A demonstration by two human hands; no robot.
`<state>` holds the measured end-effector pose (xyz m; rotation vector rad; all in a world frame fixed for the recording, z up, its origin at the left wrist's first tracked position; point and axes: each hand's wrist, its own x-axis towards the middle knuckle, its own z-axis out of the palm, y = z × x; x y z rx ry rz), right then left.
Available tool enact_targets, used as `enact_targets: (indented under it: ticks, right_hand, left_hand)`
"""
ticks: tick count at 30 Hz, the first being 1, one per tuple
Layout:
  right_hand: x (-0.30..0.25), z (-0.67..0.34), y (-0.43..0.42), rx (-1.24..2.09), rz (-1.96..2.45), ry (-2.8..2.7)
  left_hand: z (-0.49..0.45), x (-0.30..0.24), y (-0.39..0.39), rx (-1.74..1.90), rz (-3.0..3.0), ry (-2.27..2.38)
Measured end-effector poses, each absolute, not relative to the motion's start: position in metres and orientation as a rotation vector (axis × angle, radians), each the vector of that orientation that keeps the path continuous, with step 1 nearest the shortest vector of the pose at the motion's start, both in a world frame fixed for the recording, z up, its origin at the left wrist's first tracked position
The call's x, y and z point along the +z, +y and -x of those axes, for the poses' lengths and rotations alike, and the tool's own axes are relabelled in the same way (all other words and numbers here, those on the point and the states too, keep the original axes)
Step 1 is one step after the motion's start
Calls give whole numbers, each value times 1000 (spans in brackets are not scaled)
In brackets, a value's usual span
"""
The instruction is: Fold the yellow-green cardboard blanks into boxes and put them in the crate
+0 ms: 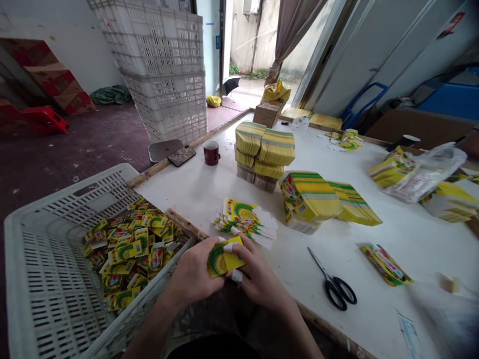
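Observation:
A small yellow and green printed carton point(221, 260) is gripped between both hands over the table's front edge. My left hand point(200, 267) is closed round its left side. Closed on the right end is my right hand point(256, 269), with white wrappings on several fingertips. Just beyond the hands, a fanned pile of flat printed cartons point(245, 219) lies on the white table point(288, 269). To the left stands a white plastic crate point(48, 259) holding many yellow cartons point(127, 252).
Black-handled scissors point(333, 286) and a colourful packet point(387, 264) lie to the right. Bundled carton stacks point(264, 149) and fanned stacks point(310, 197) stand mid-table. A maroon mug point(211, 153) and a phone point(181, 155) sit near the left edge. Tall stacked crates point(160, 65) rise behind.

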<state>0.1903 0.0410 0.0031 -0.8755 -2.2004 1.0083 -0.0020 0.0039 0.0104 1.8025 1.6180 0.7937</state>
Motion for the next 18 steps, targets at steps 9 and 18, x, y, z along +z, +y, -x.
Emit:
enact_targets:
  ticks: [9,18]
  right_hand:
    - [-1,-192,38,1073,871,-2144]
    - [-12,-185,45,953,1004,-2012]
  left_hand:
    - [1,18,8,848,-1859,1566]
    - [1,1,1,1303,-1278,1510]
